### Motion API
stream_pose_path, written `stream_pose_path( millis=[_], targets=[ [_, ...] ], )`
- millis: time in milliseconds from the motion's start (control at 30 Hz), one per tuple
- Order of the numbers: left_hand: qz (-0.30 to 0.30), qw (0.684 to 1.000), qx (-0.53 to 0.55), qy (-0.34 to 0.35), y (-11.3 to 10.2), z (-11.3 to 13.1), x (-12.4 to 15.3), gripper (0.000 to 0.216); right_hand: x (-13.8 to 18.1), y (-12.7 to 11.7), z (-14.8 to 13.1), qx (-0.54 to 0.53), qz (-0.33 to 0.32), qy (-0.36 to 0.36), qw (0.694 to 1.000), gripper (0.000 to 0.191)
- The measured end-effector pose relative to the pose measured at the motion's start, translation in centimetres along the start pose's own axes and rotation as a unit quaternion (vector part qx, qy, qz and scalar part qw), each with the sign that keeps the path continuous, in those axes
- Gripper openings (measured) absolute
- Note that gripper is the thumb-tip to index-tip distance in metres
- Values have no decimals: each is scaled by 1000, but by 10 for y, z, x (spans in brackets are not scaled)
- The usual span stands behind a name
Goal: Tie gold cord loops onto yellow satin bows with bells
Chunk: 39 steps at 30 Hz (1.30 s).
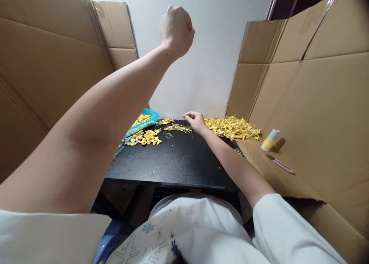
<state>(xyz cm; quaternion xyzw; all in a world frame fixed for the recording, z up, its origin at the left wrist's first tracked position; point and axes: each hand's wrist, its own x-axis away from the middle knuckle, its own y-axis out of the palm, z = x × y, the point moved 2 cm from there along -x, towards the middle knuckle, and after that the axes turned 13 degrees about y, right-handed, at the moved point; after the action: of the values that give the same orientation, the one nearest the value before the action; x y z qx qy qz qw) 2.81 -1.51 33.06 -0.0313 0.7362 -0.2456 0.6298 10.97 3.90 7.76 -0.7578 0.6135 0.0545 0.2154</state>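
Observation:
My left hand (177, 31) is raised high in front of the wall, closed in a fist. A short stretch of fine thread (195, 38) shows below its fingers. Low over the back of the black table, my right hand (195, 122) pinches with thumb and forefinger at what looks like the same thread, though its middle length is too fine to see. Beside the right hand lies a row of cut gold cords (178, 128). To its right is a big heap of yellow bows (233, 127) with gold strands. A smaller group of yellow bows (147, 137) lies to the left.
A teal basket (154, 116) with more yellow bows stands at the table's left. On the cardboard at right are a white cone (273, 134) wound with yellow thread and a pink-handled cutter (281, 164). Tall cardboard walls (325, 102) enclose both sides of the black table (173, 164).

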Motion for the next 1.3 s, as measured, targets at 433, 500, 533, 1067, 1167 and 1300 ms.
stream_pose_path(
  millis=[433, 500, 533, 1067, 1167, 1300],
  targets=[
    [-1, 1000, 6, 1, 4, -6, 1, 14, 24, 19, 2, -193, -244, 93, 946, 35],
    [-1, 1000, 8, 0, 3, -8, 1, 14, 27, 22, 3, -220, -265, 108, 933, 30],
    [-2, 1000, 12, -1, 3, -9, 1, 14, 29, 24, 4, -222, -265, 111, 932, 28],
    [26, 998, 34, -49, -14, -38, -1, 23, 107, -5, 62, 166, -278, 49, 945, 29],
    [20, 998, 38, -54, -15, -34, -1, 20, 113, -18, 67, 249, -285, 44, 925, 30],
    [22, 997, 52, -54, -19, -28, -4, 17, 119, -25, 69, 326, -284, 46, 901, 30]
  ],
)
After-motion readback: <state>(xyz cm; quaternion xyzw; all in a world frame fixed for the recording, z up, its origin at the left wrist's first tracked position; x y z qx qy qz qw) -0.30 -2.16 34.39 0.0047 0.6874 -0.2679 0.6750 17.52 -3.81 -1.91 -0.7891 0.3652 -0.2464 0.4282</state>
